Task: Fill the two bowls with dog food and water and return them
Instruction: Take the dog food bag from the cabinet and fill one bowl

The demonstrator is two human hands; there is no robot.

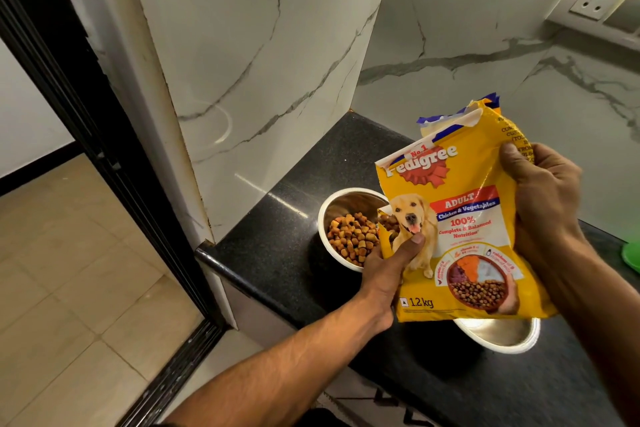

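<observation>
Yellow, crinkly dog food bag (460, 218) sags; my left hand (388, 263) pinches its mouth, right hand (543, 191) grips its edge over the kibble bowl (332, 215).

Marble wall (277, 62), black counter (277, 246), tiled floor (69, 288)

Your two forearms bare to the frame edge, no sleeves, your left hand (388, 267) and right hand (543, 191) ungloved, ringless
</observation>
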